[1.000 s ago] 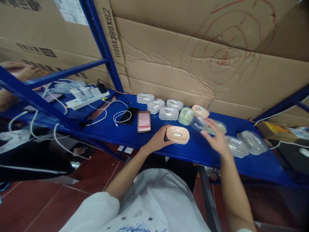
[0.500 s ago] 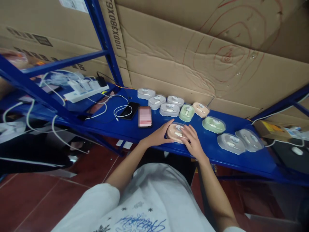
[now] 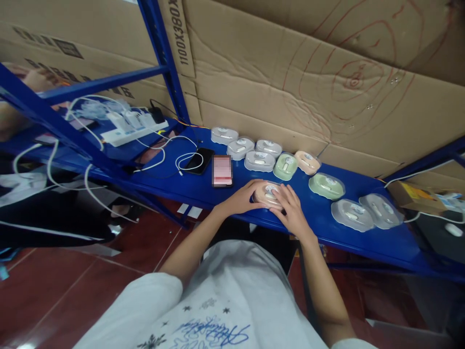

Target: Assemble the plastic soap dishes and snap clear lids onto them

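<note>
Between my two hands, near the front edge of the blue table, is a peach oval box (image 3: 269, 193) with a clear lid and a round label. My left hand (image 3: 241, 199) curves around its left side, thumb low and fingers at the back. From the right, my right hand (image 3: 291, 209) grips it, with fingertips over the lid and the thumb at the front edge. Part of the box is hidden by the fingers. Behind it stand a green box (image 3: 285, 167) and another peach box (image 3: 307, 163) of the same shape.
Grey boxes (image 3: 259, 161) stand in a group at the back. A second green box (image 3: 327, 186) and two grey ones (image 3: 352, 215) lie rightward. Leftward are a lit phone (image 3: 222, 170), a dark phone (image 3: 199, 161), white cables and a power strip (image 3: 134, 131). Cardboard (image 3: 254, 72) backs the table (image 3: 305, 218).
Both hands stay on the peach box. The white piece on its lid shows less now, with the right fingers further over it. The view has shifted slightly.
</note>
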`<state>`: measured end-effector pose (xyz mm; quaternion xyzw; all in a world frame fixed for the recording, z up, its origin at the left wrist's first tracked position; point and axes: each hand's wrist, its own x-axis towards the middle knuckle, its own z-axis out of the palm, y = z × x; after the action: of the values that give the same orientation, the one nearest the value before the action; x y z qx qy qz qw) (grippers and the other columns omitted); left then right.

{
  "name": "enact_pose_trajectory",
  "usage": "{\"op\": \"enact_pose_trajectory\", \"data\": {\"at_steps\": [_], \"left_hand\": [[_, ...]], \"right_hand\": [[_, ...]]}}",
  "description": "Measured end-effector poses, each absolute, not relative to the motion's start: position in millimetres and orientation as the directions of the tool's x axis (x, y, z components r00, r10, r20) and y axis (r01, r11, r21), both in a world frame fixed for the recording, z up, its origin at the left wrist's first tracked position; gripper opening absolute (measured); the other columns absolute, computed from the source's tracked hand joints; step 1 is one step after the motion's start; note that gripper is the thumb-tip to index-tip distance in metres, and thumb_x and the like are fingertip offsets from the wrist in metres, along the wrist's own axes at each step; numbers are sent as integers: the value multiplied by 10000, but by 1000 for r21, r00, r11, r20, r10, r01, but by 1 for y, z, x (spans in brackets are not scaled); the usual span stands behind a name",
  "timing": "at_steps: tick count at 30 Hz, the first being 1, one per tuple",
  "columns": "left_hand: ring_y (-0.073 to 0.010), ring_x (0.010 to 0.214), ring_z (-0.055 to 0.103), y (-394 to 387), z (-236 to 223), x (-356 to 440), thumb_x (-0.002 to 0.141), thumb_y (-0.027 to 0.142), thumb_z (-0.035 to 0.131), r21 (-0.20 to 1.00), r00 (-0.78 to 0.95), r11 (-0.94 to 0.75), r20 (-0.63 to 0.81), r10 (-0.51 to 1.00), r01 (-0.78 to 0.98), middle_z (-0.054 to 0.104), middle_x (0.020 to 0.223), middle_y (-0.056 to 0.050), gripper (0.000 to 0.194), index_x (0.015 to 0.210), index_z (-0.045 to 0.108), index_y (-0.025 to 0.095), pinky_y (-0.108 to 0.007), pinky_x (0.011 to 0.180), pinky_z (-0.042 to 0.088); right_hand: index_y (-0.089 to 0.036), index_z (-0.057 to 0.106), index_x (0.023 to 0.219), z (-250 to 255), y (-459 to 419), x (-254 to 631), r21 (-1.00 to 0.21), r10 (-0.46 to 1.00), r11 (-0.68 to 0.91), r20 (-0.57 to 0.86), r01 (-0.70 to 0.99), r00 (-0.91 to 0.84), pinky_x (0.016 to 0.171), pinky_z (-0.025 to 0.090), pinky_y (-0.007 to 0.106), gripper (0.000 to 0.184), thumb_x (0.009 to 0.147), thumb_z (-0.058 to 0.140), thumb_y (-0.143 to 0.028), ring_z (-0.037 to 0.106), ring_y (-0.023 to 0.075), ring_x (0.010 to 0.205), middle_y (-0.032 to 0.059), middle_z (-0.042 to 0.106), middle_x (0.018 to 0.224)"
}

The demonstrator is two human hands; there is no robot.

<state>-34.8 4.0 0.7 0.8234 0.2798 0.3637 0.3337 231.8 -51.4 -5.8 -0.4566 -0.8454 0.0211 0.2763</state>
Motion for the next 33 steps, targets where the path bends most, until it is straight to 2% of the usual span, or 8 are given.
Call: {"op": "enact_pose_trajectory", "data": {"at_steps": [5,10,13,17,23,25,29,33], "left_hand": [[-325,1540,456,3,-1,-36,951,566,758,731,578,-640,422,698,239,493,1623,-142,798,1622,435,281,-537,1309,364],[-325,1632,308,1,-5,-35,995,524,710,703,580,-641,395,712,309,319,1732,-145,879,1704,237,305,-542,1341,302],[-320,1657,243,-1,-5,-35,1027,465,666,676,540,-636,400,741,372,222,1765,-129,825,1704,213,329,-534,1351,282],[-310,1639,286,-2,0,-34,1053,403,615,619,473,-642,443,761,452,265,1737,-119,708,1676,287,332,-527,1352,285],[-319,1586,382,2,11,-55,1063,361,588,477,397,-656,536,745,585,372,1688,-138,609,1631,382,288,-540,1315,353],[-315,1568,411,6,14,-70,1063,370,591,466,341,-638,572,746,614,407,1666,-149,596,1619,401,268,-538,1304,372],[-326,1544,443,13,14,-95,1054,389,608,458,233,-585,617,751,669,474,1610,-162,587,1597,437,247,-561,1291,384],[-330,1532,456,11,14,-92,1051,388,609,455,243,-597,623,744,661,472,1609,-158,582,1593,446,256,-566,1283,393]], "right_hand": [[-392,377,1676,-4,-51,232,-350,784,600,437,720,-441,1310,319,633,658,1059,594,-459,210,335,1665,53,304,1774],[-354,464,1632,-7,-50,237,-364,806,553,461,750,-370,1299,336,608,600,1058,582,-485,268,330,1645,80,379,1737],[-312,499,1607,-13,-49,236,-345,844,411,494,844,-209,1291,305,625,569,1070,546,-492,258,355,1642,114,345,1749],[-264,466,1616,-12,-50,236,-336,835,249,549,908,-25,1270,285,643,569,1089,487,-476,254,377,1635,165,265,1771],[-258,589,1503,17,-78,321,-258,762,162,646,953,45,1228,358,612,506,1081,469,-511,433,363,1533,157,472,1654],[-217,613,1489,20,-96,371,-243,746,31,651,970,139,1222,368,617,549,1079,438,-538,448,381,1523,182,505,1625],[-187,554,1570,0,-126,450,-240,699,-334,586,912,410,1201,332,731,744,1044,350,-673,357,479,1565,213,428,1683],[-195,502,1616,-21,-119,472,-320,746,-393,437,862,502,1204,335,740,833,1030,250,-732,367,474,1567,209,422,1690]]}}
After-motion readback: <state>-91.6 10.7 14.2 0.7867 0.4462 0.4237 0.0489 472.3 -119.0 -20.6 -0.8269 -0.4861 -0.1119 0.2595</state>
